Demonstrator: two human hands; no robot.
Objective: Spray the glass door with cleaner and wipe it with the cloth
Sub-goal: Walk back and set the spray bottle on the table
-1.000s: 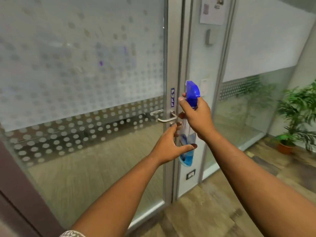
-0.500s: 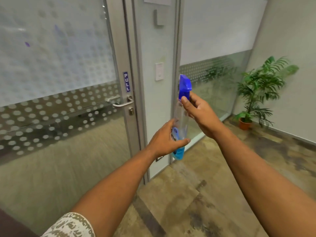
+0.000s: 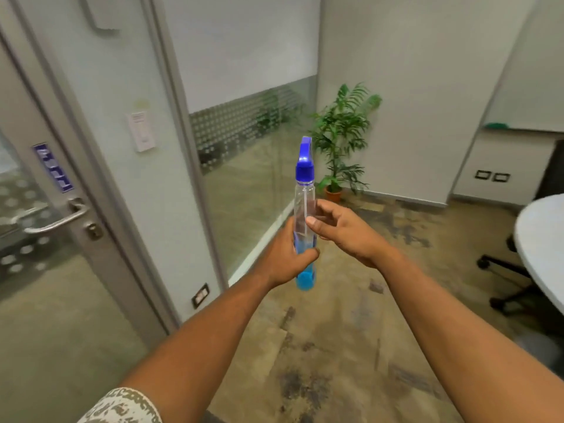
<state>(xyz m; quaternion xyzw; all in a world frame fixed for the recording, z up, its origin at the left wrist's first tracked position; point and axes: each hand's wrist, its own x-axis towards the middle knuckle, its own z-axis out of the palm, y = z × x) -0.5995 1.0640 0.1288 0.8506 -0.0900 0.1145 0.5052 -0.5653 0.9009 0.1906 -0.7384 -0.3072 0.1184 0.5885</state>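
Observation:
A clear spray bottle (image 3: 304, 193) with a blue trigger head and a little blue liquid at the bottom stands upright in mid-air, in the middle of the view. My left hand (image 3: 287, 254) is wrapped around its lower half. My right hand (image 3: 341, 233) is beside the bottle's middle, thumb and fingertips touching its clear wall, fingers loosely spread. The glass door (image 3: 45, 300) with a frosted dot pattern, a metal lever handle (image 3: 55, 221) and a blue PULL sign is at the far left. No cloth is in view.
A fixed glass panel (image 3: 253, 178) runs right of the door frame. A potted plant (image 3: 338, 148) stands in the far corner. A white round table (image 3: 540, 248) and a black chair base (image 3: 512, 285) are at the right edge. Patterned floor lies ahead.
The view has swung right, away from the door. My right hand slid down from the trigger head to the bottle's middle, while my left hand kept its grip lower down.

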